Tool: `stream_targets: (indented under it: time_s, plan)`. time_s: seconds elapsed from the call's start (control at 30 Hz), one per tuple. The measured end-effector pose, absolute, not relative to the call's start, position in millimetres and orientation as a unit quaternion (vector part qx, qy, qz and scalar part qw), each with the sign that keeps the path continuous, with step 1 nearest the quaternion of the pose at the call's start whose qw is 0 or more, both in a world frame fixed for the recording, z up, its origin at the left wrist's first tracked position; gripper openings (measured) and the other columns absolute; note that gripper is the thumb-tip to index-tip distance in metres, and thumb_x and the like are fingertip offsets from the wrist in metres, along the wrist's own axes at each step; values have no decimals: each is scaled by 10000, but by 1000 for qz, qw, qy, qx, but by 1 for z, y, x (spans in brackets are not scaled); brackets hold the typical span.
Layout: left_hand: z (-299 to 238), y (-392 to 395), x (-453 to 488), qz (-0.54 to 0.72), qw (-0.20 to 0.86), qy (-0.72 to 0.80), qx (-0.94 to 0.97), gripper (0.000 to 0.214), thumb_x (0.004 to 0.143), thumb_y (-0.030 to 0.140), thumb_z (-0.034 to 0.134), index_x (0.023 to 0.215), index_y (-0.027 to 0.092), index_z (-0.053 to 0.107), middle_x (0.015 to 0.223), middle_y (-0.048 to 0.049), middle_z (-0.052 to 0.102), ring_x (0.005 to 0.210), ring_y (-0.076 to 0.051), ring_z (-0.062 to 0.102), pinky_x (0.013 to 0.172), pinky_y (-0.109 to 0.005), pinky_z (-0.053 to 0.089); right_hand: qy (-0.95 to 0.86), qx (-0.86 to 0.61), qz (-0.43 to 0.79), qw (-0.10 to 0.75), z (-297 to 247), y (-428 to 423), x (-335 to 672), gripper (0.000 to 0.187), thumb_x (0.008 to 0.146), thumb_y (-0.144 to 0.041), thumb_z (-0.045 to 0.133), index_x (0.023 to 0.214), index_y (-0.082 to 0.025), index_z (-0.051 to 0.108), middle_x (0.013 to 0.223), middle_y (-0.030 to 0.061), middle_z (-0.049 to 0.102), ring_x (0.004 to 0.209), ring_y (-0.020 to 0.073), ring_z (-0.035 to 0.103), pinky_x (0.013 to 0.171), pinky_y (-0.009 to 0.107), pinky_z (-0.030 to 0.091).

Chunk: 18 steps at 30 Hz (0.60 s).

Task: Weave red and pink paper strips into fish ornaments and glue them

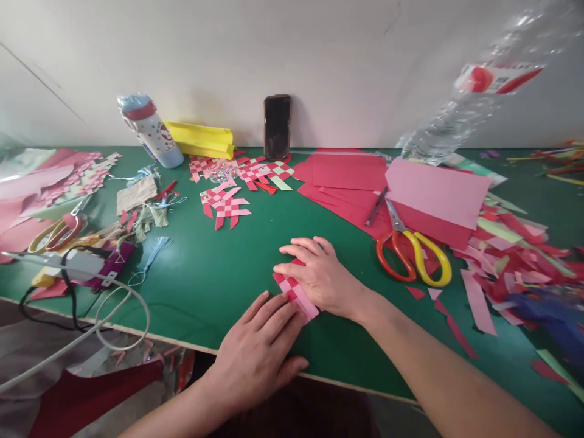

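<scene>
Near the front edge of the green table, a woven piece of red and pink paper strips (pixel 292 290) lies flat under my fingers. My left hand (pixel 264 344) touches its lower left side with outstretched fingertips, thumb apart. From the right, my right hand (pixel 322 274) rests across its upper right part, fingers extended and covering some of the weave. Neither hand grips the paper. Beyond them lies a woven paper fish (pixel 225 205) in the same colours. Scissors with one red and one yellow handle (pixel 413 249) lie to the right, on red paper.
Pink paper sheets (pixel 438 191), a pen (pixel 376 207) and a heap of paper scraps (pixel 506 267) are at the right. A phone (pixel 277 128), a flask (pixel 152 134) and a plastic bottle (pixel 460 109) stand at the back. Cables (pixel 123 292) and tassels (pixel 155 255) lie left.
</scene>
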<state>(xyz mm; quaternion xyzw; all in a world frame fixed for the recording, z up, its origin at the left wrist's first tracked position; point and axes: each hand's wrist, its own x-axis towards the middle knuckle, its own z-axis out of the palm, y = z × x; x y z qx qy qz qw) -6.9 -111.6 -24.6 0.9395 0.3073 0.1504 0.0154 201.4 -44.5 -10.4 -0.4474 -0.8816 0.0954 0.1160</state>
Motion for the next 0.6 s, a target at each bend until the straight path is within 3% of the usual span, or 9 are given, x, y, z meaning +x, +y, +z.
stream_targets:
  time_s: [0.17, 0.4, 0.6]
  plan:
    - [-26, -112, -7, 141, 14, 309, 940, 523, 952, 517, 464, 1363, 200, 521, 1355, -32, 604, 1297, -249, 506, 1130, -442, 390, -909, -398, 49, 114, -10, -47, 199, 354, 919, -213, 506, 1199, -364, 660, 1424, 60, 541, 1342, 318, 369, 1067, 622, 166]
    - [-28, -112, -8, 136, 19, 312, 940, 530, 954, 507, 464, 1385, 201, 497, 1380, -37, 586, 1328, -257, 482, 1118, -454, 406, -916, -386, 24, 110, -10, -47, 200, 301, 937, -225, 493, 1114, -355, 698, 1405, 66, 557, 1341, 342, 366, 1053, 668, 161]
    - [-26, -111, -7, 144, 21, 309, 940, 520, 950, 501, 477, 1360, 183, 521, 1362, -42, 599, 1305, -268, 505, 1103, -470, 428, -907, -400, 52, 122, -10, -45, 207, 383, 918, -159, 504, 1174, -381, 683, 1433, 45, 538, 1349, 323, 375, 1071, 625, 191]
